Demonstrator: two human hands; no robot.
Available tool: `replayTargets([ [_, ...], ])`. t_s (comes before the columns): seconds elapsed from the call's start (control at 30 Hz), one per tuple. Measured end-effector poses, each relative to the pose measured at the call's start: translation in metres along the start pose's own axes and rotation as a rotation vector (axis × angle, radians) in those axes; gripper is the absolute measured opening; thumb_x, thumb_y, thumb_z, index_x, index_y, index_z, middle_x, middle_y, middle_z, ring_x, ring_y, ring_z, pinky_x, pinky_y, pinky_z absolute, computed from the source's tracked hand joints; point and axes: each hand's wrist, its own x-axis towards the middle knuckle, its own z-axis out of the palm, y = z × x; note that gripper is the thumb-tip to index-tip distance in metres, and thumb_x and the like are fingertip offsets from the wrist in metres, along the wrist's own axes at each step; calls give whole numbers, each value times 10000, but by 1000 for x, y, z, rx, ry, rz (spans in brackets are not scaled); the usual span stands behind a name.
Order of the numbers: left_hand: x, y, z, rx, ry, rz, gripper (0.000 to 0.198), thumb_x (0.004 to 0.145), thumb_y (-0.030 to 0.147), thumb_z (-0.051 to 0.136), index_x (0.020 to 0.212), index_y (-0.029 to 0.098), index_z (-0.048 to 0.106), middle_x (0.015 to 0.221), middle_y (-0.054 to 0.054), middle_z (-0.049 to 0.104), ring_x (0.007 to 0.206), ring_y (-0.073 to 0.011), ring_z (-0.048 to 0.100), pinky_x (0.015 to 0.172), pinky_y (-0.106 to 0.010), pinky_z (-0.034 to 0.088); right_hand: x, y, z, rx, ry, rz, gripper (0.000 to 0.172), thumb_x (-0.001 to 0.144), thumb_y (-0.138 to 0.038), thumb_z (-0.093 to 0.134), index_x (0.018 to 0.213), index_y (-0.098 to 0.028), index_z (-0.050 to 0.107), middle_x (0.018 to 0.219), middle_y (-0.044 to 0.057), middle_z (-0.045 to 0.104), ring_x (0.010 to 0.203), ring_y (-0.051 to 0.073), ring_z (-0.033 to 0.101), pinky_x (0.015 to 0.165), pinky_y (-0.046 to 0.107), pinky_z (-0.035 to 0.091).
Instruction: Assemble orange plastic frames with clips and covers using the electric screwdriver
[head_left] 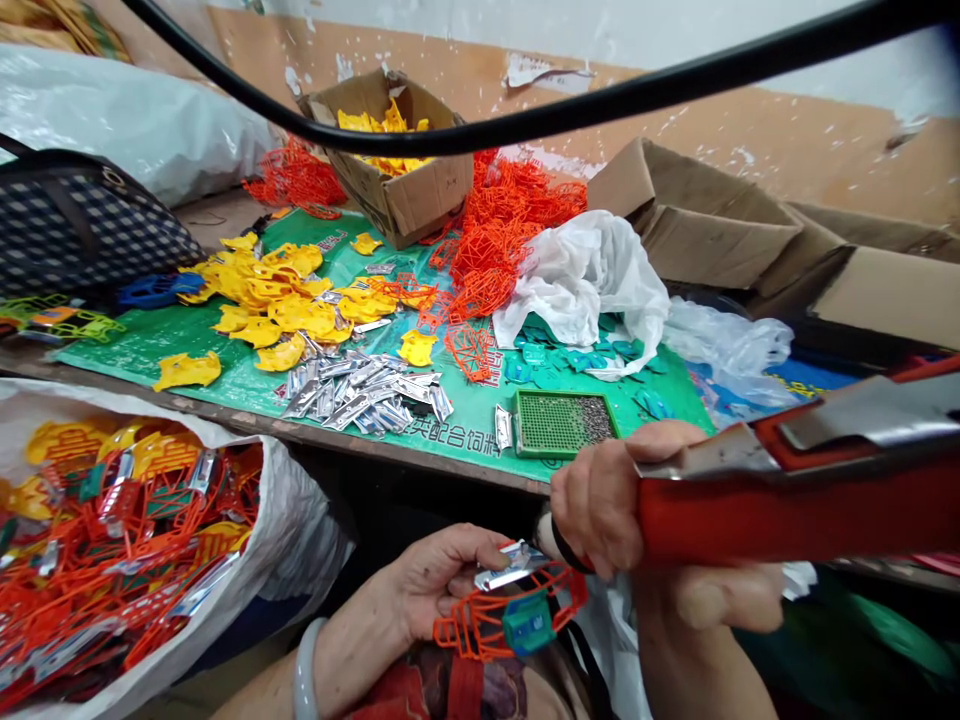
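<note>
In my left hand [442, 580], an orange-red plastic lattice frame [480, 625] is pinched, with a teal plastic piece [528, 622] fitted on its side. A shiny silver strip [512, 566] lies along its top, under my thumb. My right hand [604, 500] is wrapped round a red tool [780, 515] with worn metal along its upper edge. The tool's narrow pale end with a black ring meets the right end of the silver strip; its very tip is hidden. Past my hands, a green perforated tray [517, 405] contains small dark metal pieces.
A pile of silver strips [360, 390], yellow plastic pieces [292, 290] and orange-red frames [495, 240] cover the bench. Cardboard boxes [420, 205] stand behind. A white sack [292, 520] of mixed parts is at left. A black cable [480, 135] crosses overhead.
</note>
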Motion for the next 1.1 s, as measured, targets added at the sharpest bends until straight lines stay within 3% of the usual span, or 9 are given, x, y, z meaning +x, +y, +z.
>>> replayTargets([
  [0.17, 2, -2, -3, 47, 3, -5, 65, 650, 98, 617, 660, 117, 678, 549, 15, 556, 464, -76, 420, 525, -186, 381, -2, 1, -2, -13, -12, -11, 451, 762, -359, 689, 1199, -343, 581, 551, -68, 507, 444, 125, 512, 468, 264, 483],
  [0.27, 4, -2, -5, 36, -8, -7, 54, 639, 86, 615, 656, 109, 660, 528, 27, 527, 440, -58, 374, 495, -169, 349, -5, 5, -1, 17, 14, -41, 409, 800, -471, 673, 1174, -323, 597, 495, -82, 487, 393, 106, 498, 442, 222, 466],
  [0.4, 6, -2, -6, 32, -37, -25, 66, 618, 72, 622, 676, 87, 648, 528, 33, 521, 417, -42, 363, 464, -163, 308, -7, 11, 0, 80, 31, -47, 344, 874, -491, 595, 1168, -314, 615, 453, -81, 466, 357, 97, 474, 412, 203, 435],
  [0.6, 4, -2, 0, 16, 10, -36, 156, 636, 64, 586, 755, 75, 687, 557, 11, 598, 465, -72, 479, 538, -182, 398, -8, 12, -3, 125, -15, -85, 613, 731, -615, 693, 1212, -249, 593, 493, -71, 477, 397, 111, 497, 415, 224, 446],
  [0.67, 4, -2, 1, 7, 7, -37, 155, 629, 65, 589, 747, 72, 690, 566, 7, 611, 468, -73, 495, 550, -188, 407, -8, 12, -2, 128, -25, -118, 629, 733, -610, 694, 1220, -228, 581, 510, -70, 478, 409, 108, 495, 422, 226, 445],
  [0.9, 3, -1, 4, -25, -6, -23, 68, 588, 63, 661, 656, 70, 665, 523, 22, 576, 448, -59, 480, 548, -198, 377, -6, 6, 7, 75, 90, -101, 393, 849, -504, 605, 1161, -265, 605, 515, -71, 449, 393, 100, 444, 414, 232, 401],
  [1.0, 0, 0, 8, 0, 43, 10, 70, 554, 74, 675, 622, 82, 659, 515, 27, 568, 447, -61, 473, 558, -207, 382, -7, 5, 3, 53, 62, -9, 285, 881, -394, 596, 1155, -315, 602, 478, -75, 461, 382, 110, 477, 422, 230, 432],
  [1.1, -3, -1, 11, 81, 57, 85, 93, 543, 97, 665, 634, 94, 685, 542, 15, 602, 480, -82, 502, 583, -224, 399, -9, 7, -3, 59, 31, 47, 256, 909, -391, 567, 1160, -348, 595, 470, -75, 477, 381, 115, 500, 430, 234, 452],
])
